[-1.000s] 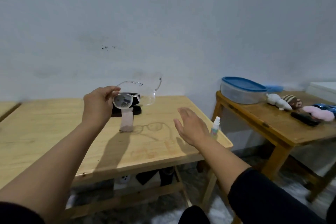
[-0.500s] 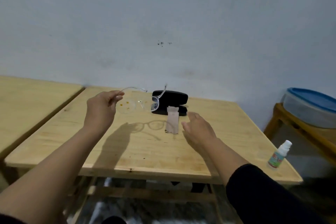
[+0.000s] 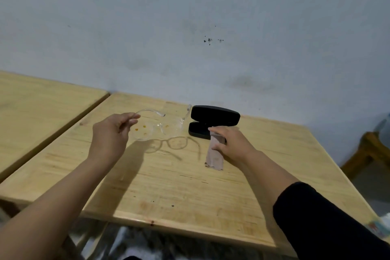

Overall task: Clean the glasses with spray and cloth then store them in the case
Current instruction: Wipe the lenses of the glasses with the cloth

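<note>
Two hands work over the tabletop [image 3: 168, 186]. Left of the case [image 3: 214, 121], the left hand [image 3: 111, 133] pinches the glasses [image 3: 158, 127] by one temple, raised, lenses orange-spotted. Since half a second ago the right hand [image 3: 230, 143] has reached the cloth [image 3: 215, 155] just before the case, fingers curled onto it; wiping likely follows, though no spraying is evident. Spray bottle not in view. No legible writing.
</note>
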The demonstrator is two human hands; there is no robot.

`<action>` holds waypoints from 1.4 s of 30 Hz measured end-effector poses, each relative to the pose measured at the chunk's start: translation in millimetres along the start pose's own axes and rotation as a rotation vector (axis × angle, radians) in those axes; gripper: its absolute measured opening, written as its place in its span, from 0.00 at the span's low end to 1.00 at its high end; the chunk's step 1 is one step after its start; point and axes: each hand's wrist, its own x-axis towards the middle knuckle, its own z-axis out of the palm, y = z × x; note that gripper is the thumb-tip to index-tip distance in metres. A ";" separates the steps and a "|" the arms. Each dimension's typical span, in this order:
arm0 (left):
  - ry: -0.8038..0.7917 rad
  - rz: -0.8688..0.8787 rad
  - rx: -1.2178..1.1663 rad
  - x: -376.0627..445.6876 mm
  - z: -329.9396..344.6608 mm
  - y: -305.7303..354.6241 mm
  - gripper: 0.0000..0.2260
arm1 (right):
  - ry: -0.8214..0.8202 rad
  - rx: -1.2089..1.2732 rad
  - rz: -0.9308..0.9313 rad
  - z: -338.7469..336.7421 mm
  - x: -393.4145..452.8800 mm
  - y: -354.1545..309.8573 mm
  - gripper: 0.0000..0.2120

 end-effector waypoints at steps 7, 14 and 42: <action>-0.014 -0.016 -0.001 0.6 11.8 -2.9 0.09 | 0.051 0.073 -0.016 11.2 12.5 7.5 0.16; -0.031 -0.014 0.004 -0.1 18.4 -9.3 0.09 | 0.213 0.150 0.012 19.8 14.8 10.5 0.10; -0.041 0.003 -0.073 -8.6 27.9 -13.8 0.08 | 0.007 -0.044 -0.080 18.3 -11.1 -18.4 0.08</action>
